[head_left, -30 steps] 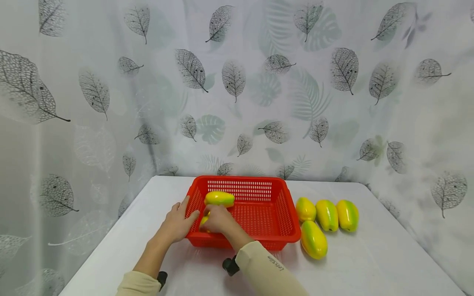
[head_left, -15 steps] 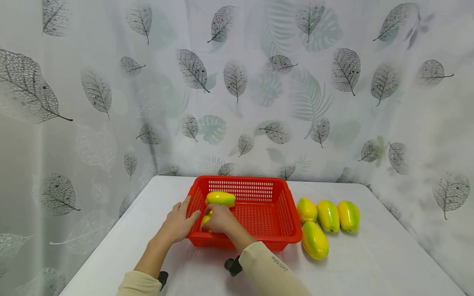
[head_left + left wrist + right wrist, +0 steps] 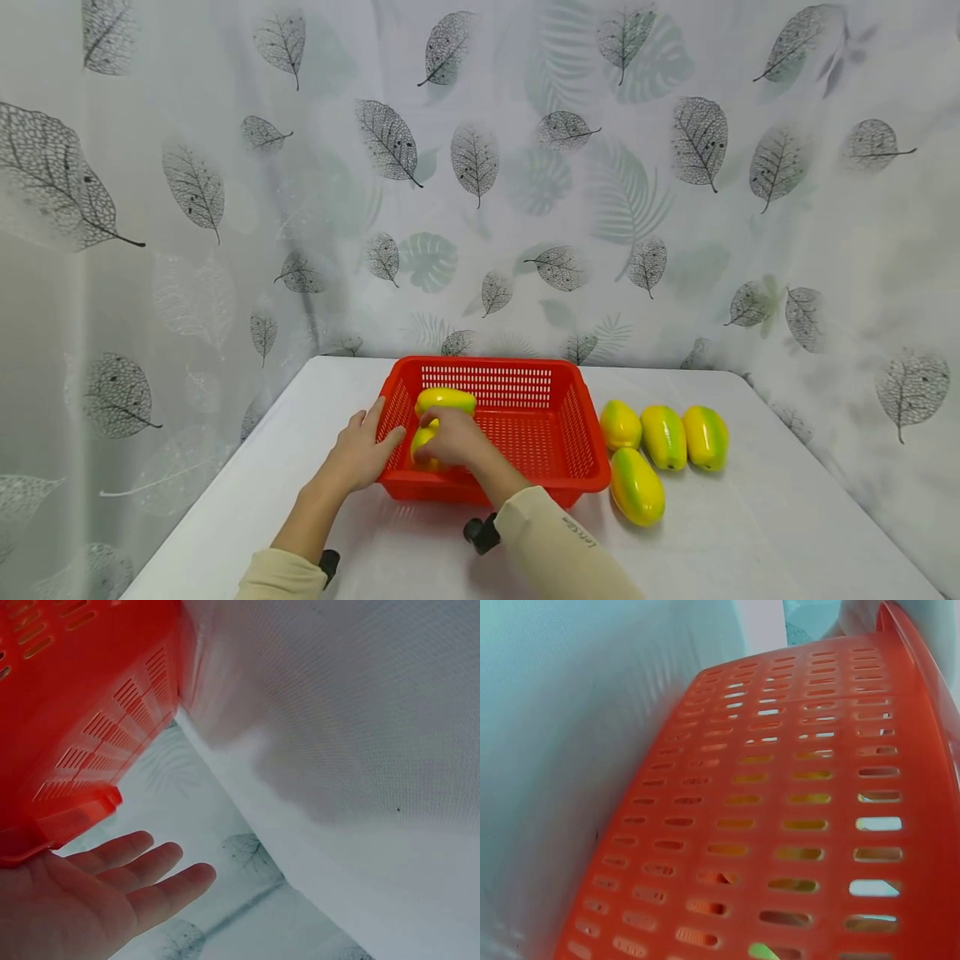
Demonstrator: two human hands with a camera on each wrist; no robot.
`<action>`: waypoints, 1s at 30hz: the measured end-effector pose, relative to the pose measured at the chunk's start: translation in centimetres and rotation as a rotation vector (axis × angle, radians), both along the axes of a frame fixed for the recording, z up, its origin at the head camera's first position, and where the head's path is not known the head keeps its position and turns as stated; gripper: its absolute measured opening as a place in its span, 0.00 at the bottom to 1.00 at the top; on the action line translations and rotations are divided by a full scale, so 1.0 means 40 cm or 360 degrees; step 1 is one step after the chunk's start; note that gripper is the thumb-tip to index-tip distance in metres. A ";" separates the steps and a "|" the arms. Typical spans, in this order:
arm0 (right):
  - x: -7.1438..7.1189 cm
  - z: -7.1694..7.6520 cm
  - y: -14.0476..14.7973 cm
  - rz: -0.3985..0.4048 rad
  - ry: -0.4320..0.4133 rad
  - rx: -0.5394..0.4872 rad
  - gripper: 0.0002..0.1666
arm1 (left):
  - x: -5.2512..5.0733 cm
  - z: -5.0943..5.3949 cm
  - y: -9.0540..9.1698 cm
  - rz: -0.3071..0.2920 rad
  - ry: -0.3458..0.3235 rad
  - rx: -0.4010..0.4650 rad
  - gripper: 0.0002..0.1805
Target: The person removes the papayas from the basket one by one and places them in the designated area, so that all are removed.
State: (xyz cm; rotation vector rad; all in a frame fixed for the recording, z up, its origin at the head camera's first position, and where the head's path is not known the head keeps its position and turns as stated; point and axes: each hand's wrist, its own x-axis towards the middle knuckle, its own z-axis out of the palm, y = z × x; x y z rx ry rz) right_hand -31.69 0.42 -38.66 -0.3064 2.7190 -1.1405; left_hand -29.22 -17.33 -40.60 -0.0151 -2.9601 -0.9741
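Observation:
A red slotted basket sits on the white table. Inside, at its left end, one yellow-green papaya lies near the back wall and a second papaya lies in front of it. My right hand reaches over the front rim, its bent fingers and thumb around the nearer papaya, partly covering it. At the left rim rests my left hand, thumb over the edge. In the left wrist view its straight fingers extend outside the basket. The right hand is hidden behind the basket wall in the right wrist view.
Right of the basket several more papayas lie on the table: one by the basket wall, one in front, and two side by side, a left one and a right one. A leaf-patterned curtain hangs behind.
My right hand has shifted slightly right and away from me, and the nearer papaya has moved a little with it. The left hand has stayed at the left rim.

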 end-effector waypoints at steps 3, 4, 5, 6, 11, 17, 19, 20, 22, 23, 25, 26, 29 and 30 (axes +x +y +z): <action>-0.002 -0.001 0.005 0.0003 0.0007 -0.0018 0.29 | -0.001 -0.002 -0.001 0.0002 -0.0004 0.0008 0.44; -0.002 0.000 0.008 0.0003 0.0010 -0.0022 0.28 | 0.000 -0.001 -0.001 0.0003 -0.0003 0.0009 0.44; -0.001 0.001 0.010 0.0004 0.0019 -0.0018 0.28 | -0.001 -0.002 -0.001 0.0004 -0.0004 0.0011 0.44; -0.001 0.002 0.013 0.0008 0.0028 -0.0018 0.28 | 0.000 -0.001 -0.001 0.0004 -0.0004 0.0013 0.44; 0.000 0.006 0.028 0.0032 0.0064 -0.0044 0.27 | 0.000 -0.002 0.000 0.0006 -0.0011 0.0011 0.45; 0.001 0.014 0.045 0.0032 0.0065 -0.0072 0.27 | 0.000 -0.001 0.001 0.0003 -0.0024 -0.0002 0.45; 0.001 0.017 0.051 0.0032 0.0070 -0.0077 0.26 | 0.000 0.000 0.001 0.0002 -0.0024 -0.0002 0.45; 0.001 0.019 0.054 0.0037 0.0079 -0.0081 0.26 | -0.001 -0.001 0.001 0.0003 -0.0030 0.0001 0.45; 0.002 0.023 0.060 0.0037 0.0081 -0.0079 0.26 | -0.001 -0.001 0.000 0.0002 -0.0037 0.0002 0.45; 0.003 0.025 0.062 0.0040 0.0085 -0.0082 0.27 | -0.001 -0.001 0.000 0.0002 -0.0039 0.0003 0.45; 0.005 0.030 0.068 0.0048 0.0083 -0.0089 0.27 | -0.001 -0.002 0.000 0.0004 -0.0044 0.0002 0.44; 0.006 0.032 0.071 0.0050 0.0078 -0.0092 0.27 | -0.001 -0.002 -0.001 0.0006 -0.0050 0.0001 0.44; 0.010 0.037 0.081 0.0066 0.0085 -0.0103 0.27 | -0.001 -0.002 -0.001 0.0007 -0.0054 0.0003 0.45; 0.011 0.038 0.084 0.0068 0.0087 -0.0104 0.27 | -0.001 -0.001 0.000 0.0006 -0.0052 0.0002 0.45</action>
